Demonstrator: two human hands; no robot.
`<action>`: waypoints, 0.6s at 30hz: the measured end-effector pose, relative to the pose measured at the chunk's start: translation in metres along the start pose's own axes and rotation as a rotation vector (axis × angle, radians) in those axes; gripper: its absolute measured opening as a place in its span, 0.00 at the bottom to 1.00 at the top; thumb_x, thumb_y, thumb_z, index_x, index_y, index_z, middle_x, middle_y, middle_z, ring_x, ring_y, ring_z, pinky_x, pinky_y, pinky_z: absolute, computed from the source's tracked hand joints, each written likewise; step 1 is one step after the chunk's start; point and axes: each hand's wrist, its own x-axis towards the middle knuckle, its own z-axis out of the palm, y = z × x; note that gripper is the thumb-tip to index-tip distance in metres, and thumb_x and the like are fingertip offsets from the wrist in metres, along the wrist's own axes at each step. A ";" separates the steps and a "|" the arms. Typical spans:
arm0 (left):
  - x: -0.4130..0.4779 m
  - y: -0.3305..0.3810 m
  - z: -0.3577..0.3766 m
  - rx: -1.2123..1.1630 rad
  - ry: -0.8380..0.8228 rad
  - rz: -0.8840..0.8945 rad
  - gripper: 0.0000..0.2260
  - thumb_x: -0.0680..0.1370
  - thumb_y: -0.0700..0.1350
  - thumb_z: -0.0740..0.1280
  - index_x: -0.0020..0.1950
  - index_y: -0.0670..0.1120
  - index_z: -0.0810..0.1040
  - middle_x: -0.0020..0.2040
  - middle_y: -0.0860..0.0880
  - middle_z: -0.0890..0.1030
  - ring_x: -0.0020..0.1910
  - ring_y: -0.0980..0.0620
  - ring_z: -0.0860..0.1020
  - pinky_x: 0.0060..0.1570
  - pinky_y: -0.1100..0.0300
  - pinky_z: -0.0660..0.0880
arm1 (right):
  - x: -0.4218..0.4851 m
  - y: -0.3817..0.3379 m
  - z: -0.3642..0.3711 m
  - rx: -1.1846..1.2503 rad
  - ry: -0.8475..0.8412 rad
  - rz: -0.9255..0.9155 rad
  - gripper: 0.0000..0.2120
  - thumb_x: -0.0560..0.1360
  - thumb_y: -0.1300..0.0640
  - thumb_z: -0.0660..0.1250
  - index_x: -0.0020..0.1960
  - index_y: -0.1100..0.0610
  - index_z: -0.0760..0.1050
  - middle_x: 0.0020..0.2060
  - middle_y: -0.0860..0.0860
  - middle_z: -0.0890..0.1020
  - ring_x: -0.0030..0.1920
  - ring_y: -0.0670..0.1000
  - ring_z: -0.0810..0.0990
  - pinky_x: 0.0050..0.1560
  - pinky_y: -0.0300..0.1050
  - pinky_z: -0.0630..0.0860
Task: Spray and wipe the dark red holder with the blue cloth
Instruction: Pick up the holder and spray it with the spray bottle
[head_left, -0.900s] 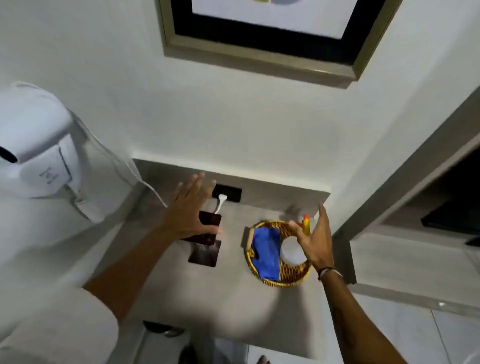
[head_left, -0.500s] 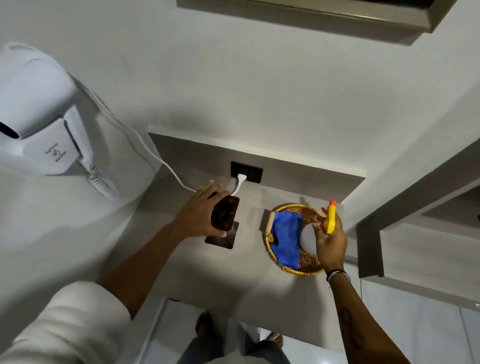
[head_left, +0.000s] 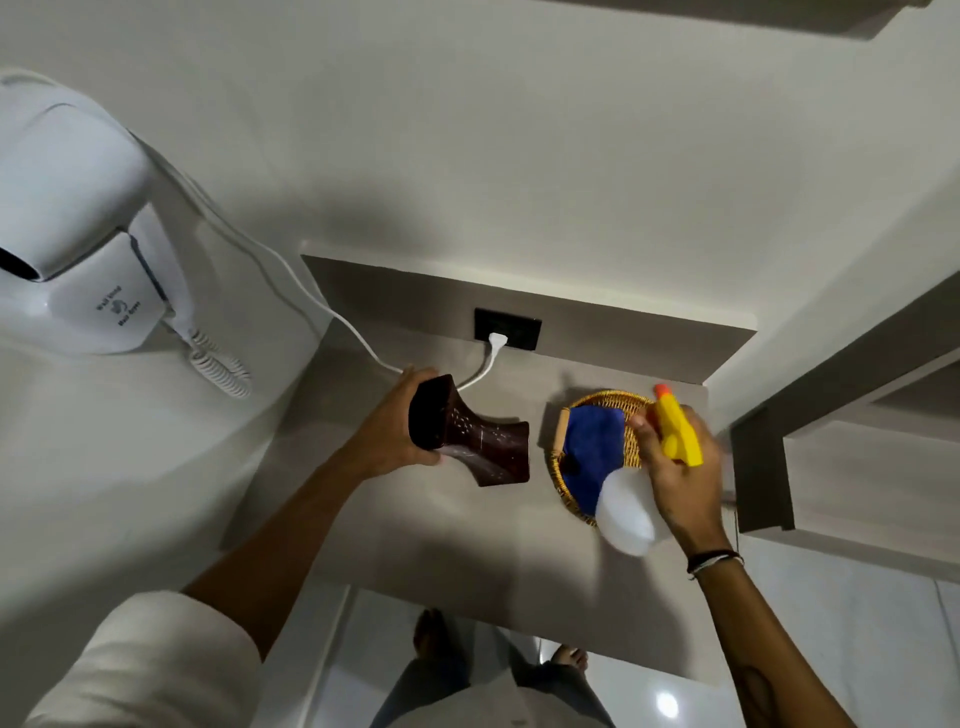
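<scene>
My left hand (head_left: 389, 428) grips the dark red holder (head_left: 467, 434) by its upper end and holds it tilted above the grey shelf (head_left: 441, 540). The holder is hourglass-shaped with pale dotted markings, its flared base pointing right. My right hand (head_left: 680, 478) holds a spray bottle (head_left: 628, 512) with a white body and a yellow trigger head tipped orange, lifted over the right side of a round wicker basket (head_left: 558, 480). The folded blue cloth (head_left: 592, 452) lies in that basket, partly hidden by the bottle.
A white wall-mounted hair dryer (head_left: 78, 244) hangs at the left, its coiled cord and a white cable running to a black socket (head_left: 507, 329) on the shelf's back panel. A wall niche opens at the right. My legs and feet show below the shelf edge.
My left hand has lifted the holder off the shelf and tilted it sideways. My right hand has raised the spray bottle out of the basket toward me.
</scene>
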 end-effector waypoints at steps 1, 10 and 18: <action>0.000 -0.001 -0.001 -0.002 -0.005 0.006 0.54 0.63 0.39 0.88 0.82 0.50 0.62 0.82 0.44 0.64 0.81 0.41 0.66 0.76 0.38 0.70 | -0.007 -0.005 0.009 0.027 -0.065 0.016 0.17 0.82 0.49 0.72 0.68 0.39 0.76 0.52 0.22 0.81 0.56 0.28 0.81 0.54 0.23 0.76; -0.002 -0.027 -0.015 -0.009 -0.004 0.033 0.54 0.62 0.37 0.87 0.82 0.49 0.63 0.76 0.49 0.73 0.74 0.49 0.73 0.74 0.49 0.73 | -0.058 -0.022 0.099 0.080 -0.633 0.108 0.25 0.83 0.64 0.70 0.70 0.38 0.76 0.54 0.53 0.86 0.57 0.50 0.86 0.64 0.38 0.79; -0.002 -0.041 -0.020 0.028 -0.004 0.085 0.51 0.62 0.39 0.88 0.80 0.49 0.66 0.74 0.48 0.75 0.73 0.48 0.74 0.70 0.55 0.74 | -0.059 -0.026 0.118 -0.001 -0.598 0.128 0.15 0.81 0.42 0.71 0.66 0.45 0.83 0.47 0.46 0.88 0.49 0.46 0.86 0.52 0.44 0.82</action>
